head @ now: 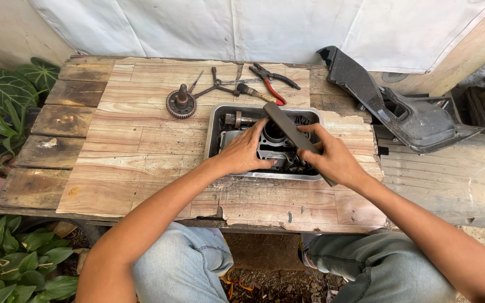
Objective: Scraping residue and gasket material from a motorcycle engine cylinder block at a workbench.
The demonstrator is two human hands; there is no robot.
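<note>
a rough plank workbench stands before a white sheet, leafy plants off to its left. nearest, the right hand is clamped around a long flat dark file slanting over the metal tray, while the left hand lies spread and pressing on the engine cylinder sitting inside that tray; steady filing likely needs that block pinned firm and the file kept flat. beyond lie a gear and red-handled pliers.

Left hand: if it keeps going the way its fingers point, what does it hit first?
Probably the dark flat bar held in the right hand; the left hand points up-right across the engine cylinder in the metal tray. Depth unclear.
</note>
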